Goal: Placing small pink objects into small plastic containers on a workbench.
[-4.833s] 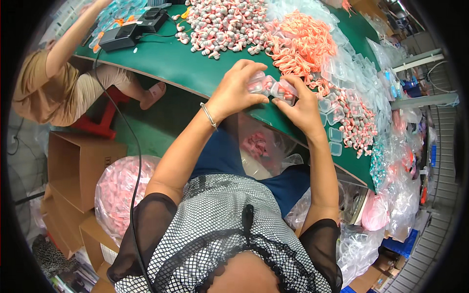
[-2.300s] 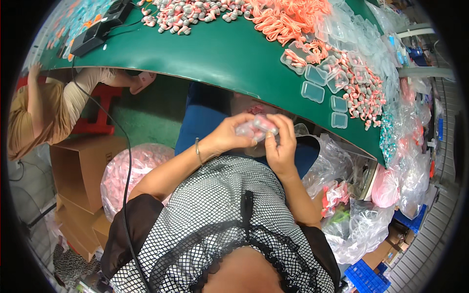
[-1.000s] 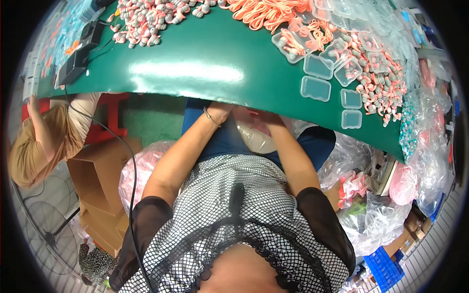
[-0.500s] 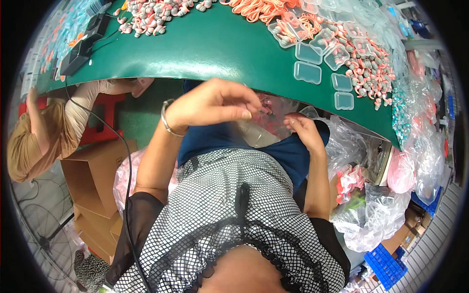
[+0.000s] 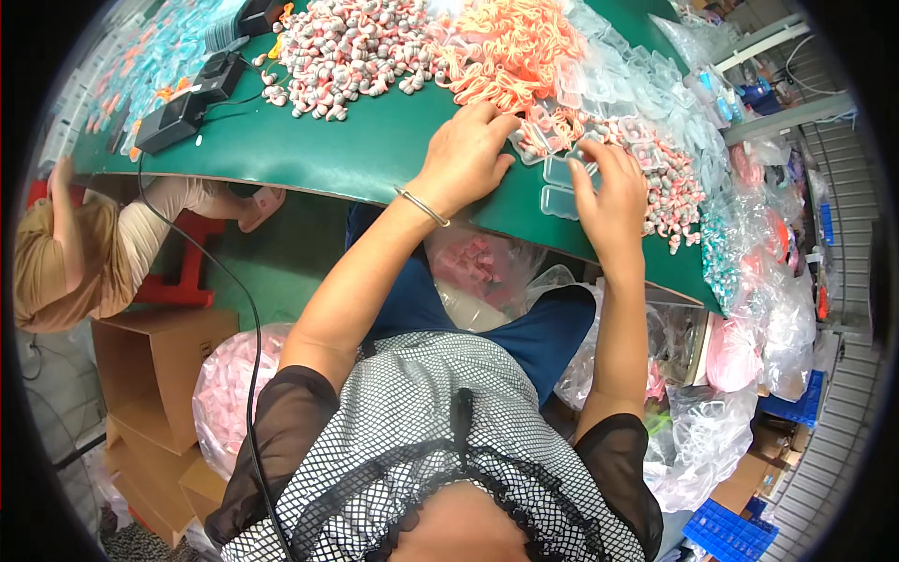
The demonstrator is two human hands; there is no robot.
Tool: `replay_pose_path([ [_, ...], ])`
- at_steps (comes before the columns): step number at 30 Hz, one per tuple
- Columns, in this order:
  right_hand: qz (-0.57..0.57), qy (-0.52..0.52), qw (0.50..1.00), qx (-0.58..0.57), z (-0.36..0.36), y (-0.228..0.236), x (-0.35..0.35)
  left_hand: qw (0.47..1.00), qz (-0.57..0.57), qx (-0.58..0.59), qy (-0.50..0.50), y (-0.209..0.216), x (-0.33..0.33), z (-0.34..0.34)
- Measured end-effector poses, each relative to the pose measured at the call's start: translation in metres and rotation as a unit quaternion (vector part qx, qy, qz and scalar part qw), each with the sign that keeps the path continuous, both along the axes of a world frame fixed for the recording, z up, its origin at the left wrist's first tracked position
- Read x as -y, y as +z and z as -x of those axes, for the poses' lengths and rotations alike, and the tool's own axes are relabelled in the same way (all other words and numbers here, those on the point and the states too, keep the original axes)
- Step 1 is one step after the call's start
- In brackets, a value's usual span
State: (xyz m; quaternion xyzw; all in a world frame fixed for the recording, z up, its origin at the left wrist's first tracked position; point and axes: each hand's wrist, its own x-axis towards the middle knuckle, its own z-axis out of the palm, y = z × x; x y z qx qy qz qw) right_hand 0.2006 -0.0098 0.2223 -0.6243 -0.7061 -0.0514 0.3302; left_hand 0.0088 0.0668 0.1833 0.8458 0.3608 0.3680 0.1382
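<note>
My left hand (image 5: 471, 157), a metal bangle on its wrist, reaches over the green table to the near edge of a heap of orange cords (image 5: 510, 56). Its fingers are loosely bent, thumb apart, and nothing shows in them. My right hand (image 5: 615, 201) hovers at two small clear plastic boxes (image 5: 559, 202), thumb and fingers spread. Whether its fingertips touch the upper box is unclear. Just beyond, between the hands, lie more clear boxes with coral-and-grey earplug-like pieces (image 5: 530, 140) in them.
A big pile of grey-and-coral pieces (image 5: 351, 51) covers the table's far left, near black adapters (image 5: 171, 125). Loose pieces (image 5: 670, 192) and clear boxes spread to the right. Another person (image 5: 75, 248) sits at left. Cardboard boxes (image 5: 154, 365) and plastic bags (image 5: 698, 440) flank me.
Both hands have risen from over my lap onto the table, the left to the orange cords, the right to the clear boxes. The view has shifted, showing more of the table's far side.
</note>
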Motion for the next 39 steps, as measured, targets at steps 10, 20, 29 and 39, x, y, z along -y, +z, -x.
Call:
replay_pose_path([
  [10,-0.007,-0.042,0.993,0.109,0.015,-0.024,-0.028,0.998,0.061,0.010,0.016,-0.008,0.007,0.008],
  [20,-0.056,0.040,0.994,0.083,0.040,-0.028,-0.017,0.998,0.055,0.011,0.028,-0.013,0.027,0.033],
  [29,-0.010,0.124,0.992,0.026,0.036,-0.028,-0.010,0.996,-0.032,-0.071,0.041,-0.013,0.040,0.038],
  [39,-0.009,0.116,0.989,0.094,0.049,-0.037,0.007,1.000,0.006,-0.023,0.016,-0.018,0.044,0.058],
])
